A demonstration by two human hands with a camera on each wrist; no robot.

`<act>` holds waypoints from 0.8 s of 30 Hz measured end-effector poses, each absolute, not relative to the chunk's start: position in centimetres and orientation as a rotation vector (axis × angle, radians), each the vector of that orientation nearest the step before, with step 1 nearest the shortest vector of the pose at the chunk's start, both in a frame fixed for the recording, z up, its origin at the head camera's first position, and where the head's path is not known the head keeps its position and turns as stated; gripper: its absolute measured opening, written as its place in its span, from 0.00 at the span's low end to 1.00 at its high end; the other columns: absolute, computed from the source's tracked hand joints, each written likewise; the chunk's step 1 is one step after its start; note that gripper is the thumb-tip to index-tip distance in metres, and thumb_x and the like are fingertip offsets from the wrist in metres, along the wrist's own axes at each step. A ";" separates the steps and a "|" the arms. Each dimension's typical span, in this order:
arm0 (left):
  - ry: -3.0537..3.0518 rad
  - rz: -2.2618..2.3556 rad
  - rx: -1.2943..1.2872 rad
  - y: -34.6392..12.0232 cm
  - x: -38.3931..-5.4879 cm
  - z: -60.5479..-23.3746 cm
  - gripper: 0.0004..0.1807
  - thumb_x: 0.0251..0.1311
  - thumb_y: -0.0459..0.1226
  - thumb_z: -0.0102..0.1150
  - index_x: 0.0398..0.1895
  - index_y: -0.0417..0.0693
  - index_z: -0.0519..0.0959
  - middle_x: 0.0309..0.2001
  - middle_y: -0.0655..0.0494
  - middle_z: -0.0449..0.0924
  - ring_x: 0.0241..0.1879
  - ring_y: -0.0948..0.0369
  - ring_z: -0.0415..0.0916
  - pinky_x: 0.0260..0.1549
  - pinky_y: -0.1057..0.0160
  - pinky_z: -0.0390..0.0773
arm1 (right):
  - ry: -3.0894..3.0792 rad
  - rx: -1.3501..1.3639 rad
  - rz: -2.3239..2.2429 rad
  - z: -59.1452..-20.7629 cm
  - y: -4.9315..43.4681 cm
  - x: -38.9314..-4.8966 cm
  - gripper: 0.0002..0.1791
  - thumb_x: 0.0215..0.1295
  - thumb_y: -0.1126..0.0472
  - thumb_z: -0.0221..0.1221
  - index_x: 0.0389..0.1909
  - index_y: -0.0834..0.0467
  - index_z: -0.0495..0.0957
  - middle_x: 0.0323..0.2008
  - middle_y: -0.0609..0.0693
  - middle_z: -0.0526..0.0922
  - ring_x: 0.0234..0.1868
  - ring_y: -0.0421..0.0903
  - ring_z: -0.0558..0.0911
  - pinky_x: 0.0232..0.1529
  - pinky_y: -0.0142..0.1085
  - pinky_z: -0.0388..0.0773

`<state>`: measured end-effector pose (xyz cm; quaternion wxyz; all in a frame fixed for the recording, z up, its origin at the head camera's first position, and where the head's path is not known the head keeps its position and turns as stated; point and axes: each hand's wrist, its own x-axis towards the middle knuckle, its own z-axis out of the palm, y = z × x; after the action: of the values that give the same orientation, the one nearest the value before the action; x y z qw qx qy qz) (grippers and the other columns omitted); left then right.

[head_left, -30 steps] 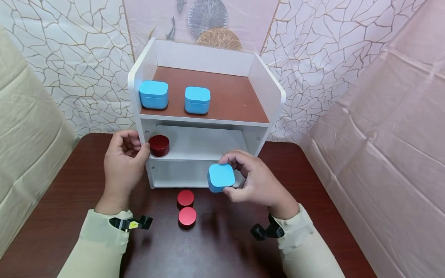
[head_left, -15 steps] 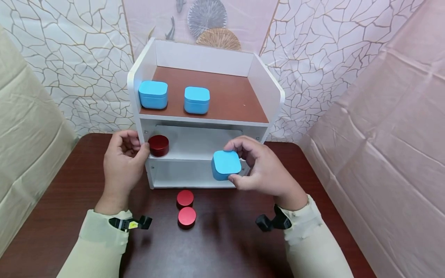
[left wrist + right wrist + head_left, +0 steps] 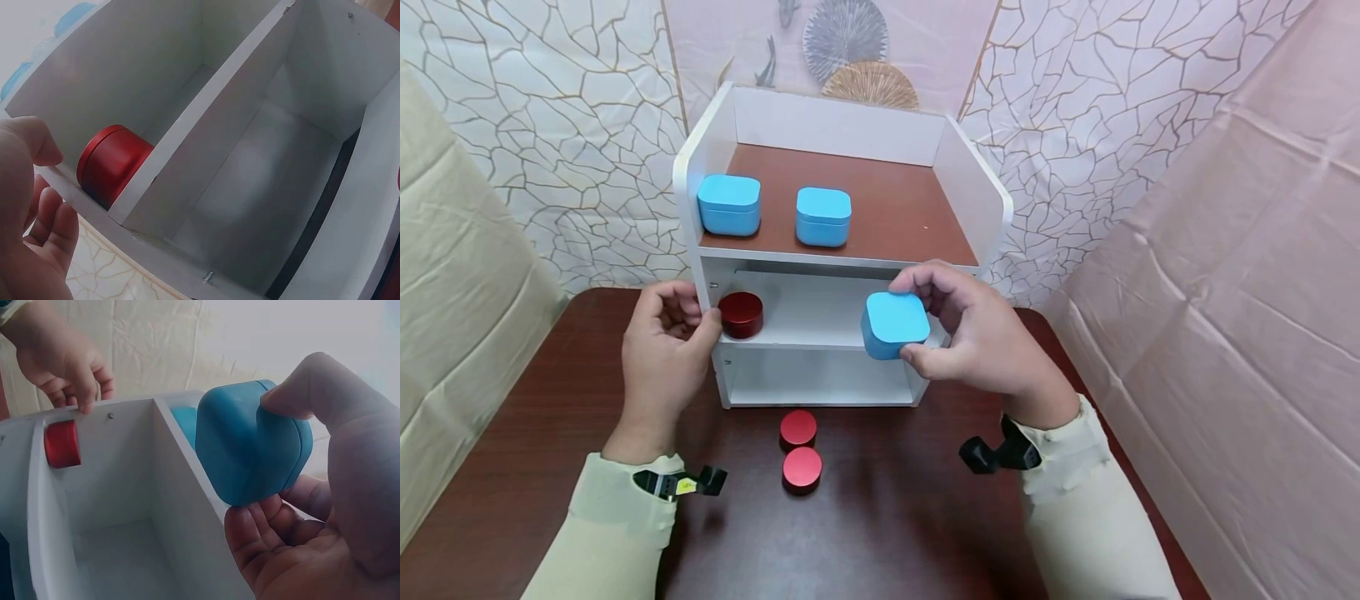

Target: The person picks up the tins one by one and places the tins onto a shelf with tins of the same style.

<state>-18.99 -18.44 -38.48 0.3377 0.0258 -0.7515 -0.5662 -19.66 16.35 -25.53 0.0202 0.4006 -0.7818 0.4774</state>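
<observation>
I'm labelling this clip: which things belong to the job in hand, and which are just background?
Likely in the job: shelf; held blue box; two blue boxes on top; red tin inside; two red tins in front.

Likely just background: table; backdrop; wrist straps.

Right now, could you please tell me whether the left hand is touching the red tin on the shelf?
Apart: the left wrist view shows a strip of white shelf between the left hand and the red tin.
</observation>
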 end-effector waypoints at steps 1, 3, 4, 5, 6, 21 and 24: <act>-1.960 -1.474 0.069 -18.4 -19.0 -38.5 0.20 0.65 0.36 0.68 0.58 0.46 0.75 0.43 0.61 0.74 0.42 0.61 0.74 0.37 0.74 0.76 | -2.428 1.240 1.480 -25.3 16.4 -19.7 0.33 0.49 0.72 0.75 0.58 0.54 0.76 0.51 0.48 0.81 0.47 0.51 0.82 0.53 0.39 0.84; -1.962 -1.471 0.072 -18.4 -18.9 -38.4 0.20 0.65 0.36 0.68 0.58 0.46 0.75 0.43 0.61 0.74 0.42 0.61 0.74 0.38 0.74 0.76 | -2.435 1.233 1.485 -25.0 16.4 -19.9 0.33 0.49 0.73 0.74 0.58 0.55 0.76 0.51 0.48 0.81 0.47 0.52 0.82 0.52 0.40 0.84; -1.962 -1.472 0.072 -18.4 -18.9 -38.4 0.20 0.65 0.36 0.68 0.58 0.46 0.75 0.43 0.61 0.74 0.42 0.61 0.74 0.38 0.74 0.76 | -2.437 1.229 1.494 -24.8 16.5 -19.9 0.33 0.50 0.73 0.74 0.58 0.56 0.76 0.51 0.49 0.81 0.47 0.53 0.82 0.53 0.39 0.84; -1.963 -1.472 0.071 -18.4 -18.9 -38.4 0.20 0.65 0.36 0.68 0.58 0.46 0.75 0.43 0.61 0.74 0.42 0.61 0.74 0.38 0.74 0.76 | -2.439 1.225 1.506 -24.6 16.5 -20.0 0.33 0.50 0.73 0.73 0.58 0.56 0.76 0.51 0.50 0.80 0.47 0.53 0.82 0.53 0.39 0.84; -1.963 -1.473 0.072 -18.4 -18.9 -38.4 0.20 0.65 0.36 0.68 0.58 0.46 0.75 0.43 0.61 0.74 0.42 0.61 0.74 0.38 0.74 0.76 | -2.437 1.221 1.518 -24.4 16.5 -20.1 0.33 0.50 0.74 0.73 0.58 0.57 0.76 0.50 0.50 0.80 0.47 0.53 0.82 0.53 0.38 0.84; -1.961 -1.478 0.077 -18.4 -18.9 -38.4 0.19 0.65 0.36 0.67 0.57 0.47 0.75 0.42 0.61 0.74 0.42 0.61 0.73 0.37 0.74 0.75 | -2.413 1.197 1.575 -21.8 16.0 -21.5 0.28 0.53 0.74 0.70 0.57 0.64 0.76 0.48 0.57 0.80 0.45 0.55 0.80 0.52 0.34 0.81; -1.963 -1.477 0.079 -18.3 -18.9 -38.4 0.20 0.65 0.36 0.67 0.58 0.46 0.75 0.42 0.61 0.74 0.42 0.61 0.73 0.37 0.74 0.75 | -2.418 1.183 1.585 -21.6 16.0 -21.8 0.27 0.53 0.75 0.69 0.57 0.65 0.76 0.47 0.58 0.80 0.45 0.55 0.80 0.52 0.33 0.81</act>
<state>-18.93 -18.32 -38.37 0.3350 0.0303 -0.7525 -0.5663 -21.79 16.02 -21.59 0.0089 0.3786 -0.7741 0.5073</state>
